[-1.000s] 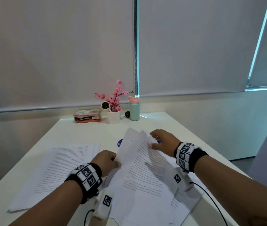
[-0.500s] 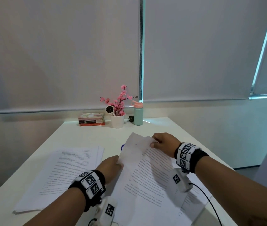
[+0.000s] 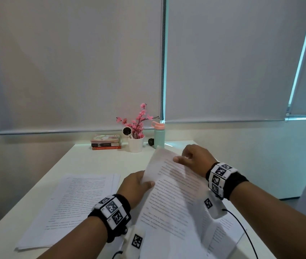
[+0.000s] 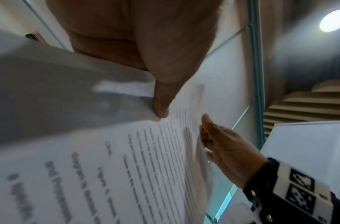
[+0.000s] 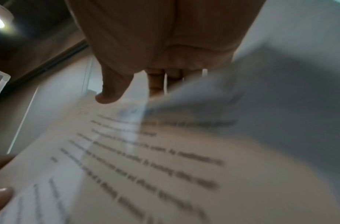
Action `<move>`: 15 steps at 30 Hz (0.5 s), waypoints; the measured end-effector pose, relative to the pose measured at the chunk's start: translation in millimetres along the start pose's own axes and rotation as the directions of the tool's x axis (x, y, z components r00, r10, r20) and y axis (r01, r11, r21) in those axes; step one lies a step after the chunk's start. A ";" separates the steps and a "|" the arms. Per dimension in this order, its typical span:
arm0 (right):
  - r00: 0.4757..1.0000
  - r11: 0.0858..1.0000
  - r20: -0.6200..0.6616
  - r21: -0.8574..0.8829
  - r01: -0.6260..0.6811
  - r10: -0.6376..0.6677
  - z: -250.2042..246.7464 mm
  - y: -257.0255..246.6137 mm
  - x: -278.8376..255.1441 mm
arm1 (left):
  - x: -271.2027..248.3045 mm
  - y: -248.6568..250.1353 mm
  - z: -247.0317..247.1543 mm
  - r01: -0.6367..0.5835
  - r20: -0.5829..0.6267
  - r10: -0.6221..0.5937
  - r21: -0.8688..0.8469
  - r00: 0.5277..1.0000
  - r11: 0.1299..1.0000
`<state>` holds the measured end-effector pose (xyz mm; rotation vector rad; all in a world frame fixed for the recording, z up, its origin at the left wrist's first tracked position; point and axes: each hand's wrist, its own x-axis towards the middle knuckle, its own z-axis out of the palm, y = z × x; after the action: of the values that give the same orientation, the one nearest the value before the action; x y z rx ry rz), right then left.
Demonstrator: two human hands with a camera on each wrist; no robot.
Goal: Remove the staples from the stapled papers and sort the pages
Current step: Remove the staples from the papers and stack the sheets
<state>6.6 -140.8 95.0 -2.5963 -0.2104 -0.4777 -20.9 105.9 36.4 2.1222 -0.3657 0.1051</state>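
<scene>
A bundle of printed pages (image 3: 172,199) is lifted off the white table, tilted up toward me. My left hand (image 3: 139,184) pinches its left edge, thumb on top, as the left wrist view shows on the same pages (image 4: 146,159) under the left hand (image 4: 161,109). My right hand (image 3: 189,157) grips the top right corner, thumb on the printed face and fingers behind; in the right wrist view the right hand (image 5: 126,91) sits on the blurred pages (image 5: 165,166). No staple is visible. A second stack of pages (image 3: 73,206) lies flat on the table to the left.
At the table's far edge stand a stack of books (image 3: 106,142), a white pot of pink flowers (image 3: 136,143), a small round clock (image 3: 127,131) and a mint bottle (image 3: 159,135). More sheets (image 3: 225,234) lie under the raised bundle near the right edge. A black cable (image 3: 241,228) trails from my right wrist.
Both hands have raised the bundle from lying nearly flat on the table to tilted up. My right hand went from resting on the page to gripping its top corner.
</scene>
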 end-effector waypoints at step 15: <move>0.991 0.478 0.075 0.870 -0.117 0.106 21.0 7.1 -21.5 | 10.7 13.4 -14.6 -0.031 -0.259 -0.048 -0.291 0.965 0.956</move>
<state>-5.5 -138.0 66.7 -1.5567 -0.2098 -0.2012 -13.8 108.9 57.6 1.7880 -0.1987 0.3076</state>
